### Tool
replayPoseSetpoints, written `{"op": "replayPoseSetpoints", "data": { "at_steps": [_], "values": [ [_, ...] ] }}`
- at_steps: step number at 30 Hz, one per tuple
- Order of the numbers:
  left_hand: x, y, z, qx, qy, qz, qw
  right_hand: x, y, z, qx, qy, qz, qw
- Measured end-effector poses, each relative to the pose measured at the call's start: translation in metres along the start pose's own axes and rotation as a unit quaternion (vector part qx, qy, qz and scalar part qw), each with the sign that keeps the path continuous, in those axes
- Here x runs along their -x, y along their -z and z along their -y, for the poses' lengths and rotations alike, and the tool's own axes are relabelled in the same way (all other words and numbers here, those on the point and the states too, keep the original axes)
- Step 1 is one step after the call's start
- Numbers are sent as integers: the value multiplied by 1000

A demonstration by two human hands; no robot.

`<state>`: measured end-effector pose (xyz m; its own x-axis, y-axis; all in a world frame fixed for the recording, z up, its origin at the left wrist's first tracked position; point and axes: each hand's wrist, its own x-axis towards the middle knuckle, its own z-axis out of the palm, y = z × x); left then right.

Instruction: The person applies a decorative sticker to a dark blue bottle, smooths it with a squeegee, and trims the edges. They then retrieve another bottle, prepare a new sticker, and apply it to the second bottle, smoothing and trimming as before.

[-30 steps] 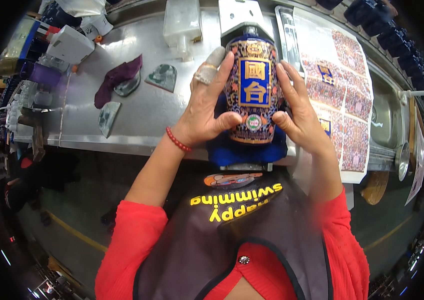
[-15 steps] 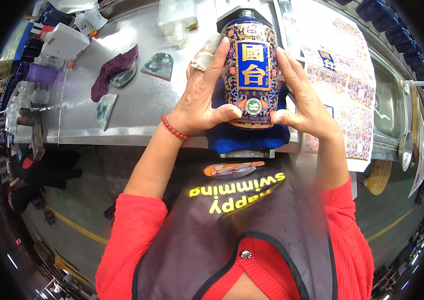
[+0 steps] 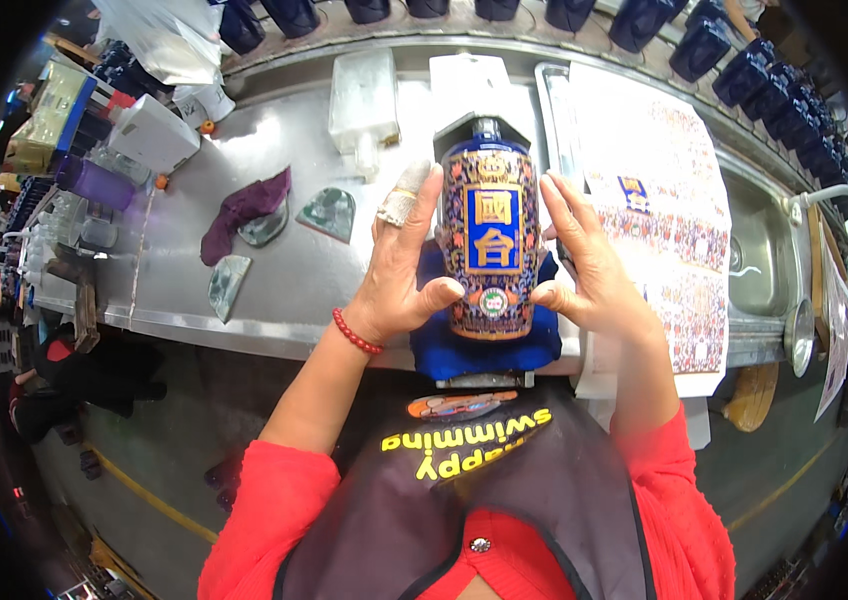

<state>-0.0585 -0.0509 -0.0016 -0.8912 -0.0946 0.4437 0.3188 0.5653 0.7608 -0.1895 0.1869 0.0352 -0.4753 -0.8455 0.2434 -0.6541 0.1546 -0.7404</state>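
Observation:
A dark blue bottle [image 3: 493, 305] with an ornate floral wrap and a blue panel of gold characters lies on a blue cloth pad [image 3: 434, 345], neck pointing away from me. My left hand [image 3: 399, 265] is along its left side, fingers straight and thumb spread, the thumb tip at the bottle's lower edge. A pale wrap covers one finger. On the other side, my right hand [image 3: 599, 265] has outstretched fingers, with a narrow gap between its index finger and the bottle. Its thumb tip is by the lower right edge. Fingers behind the bottle's sides are partly hidden.
Patterned label sheets [image 3: 679, 250] lie to the right, beside a sink [image 3: 759, 250]. Left on the metal bench [image 3: 179, 290] are a purple cloth [image 3: 244, 215] and several greenish scraper-like pieces [image 3: 327, 214]. A clear bottle [image 3: 364, 105] lies beyond; dark blue bottles [image 3: 641, 22] line the back.
The view has shifted, so bench and bottle appear lower and more of the back row shows. My right hand's fingers have moved slightly off the bottle's side; the bottle stays on the pad.

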Motion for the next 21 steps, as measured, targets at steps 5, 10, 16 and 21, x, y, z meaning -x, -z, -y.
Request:
{"op": "replayPoseSetpoints", "data": {
  "at_steps": [5, 10, 16, 21],
  "values": [
    [-8, 0, -6, -54, -6, 7, 999, -11, 1, 1, -9, -38, 8, 999],
    [-8, -2, -5, -45, -4, 6, 999, -15, 1, 2, -35, -19, 7, 999],
    [-8, 0, -2, -45, -5, 10, 999, -13, 2, 1, -40, -14, 15, 999],
    [-6, 5, 1, -66, -38, 0, 997, -9, 3, 2, 14, -13, 13, 1000]
  ]
}}
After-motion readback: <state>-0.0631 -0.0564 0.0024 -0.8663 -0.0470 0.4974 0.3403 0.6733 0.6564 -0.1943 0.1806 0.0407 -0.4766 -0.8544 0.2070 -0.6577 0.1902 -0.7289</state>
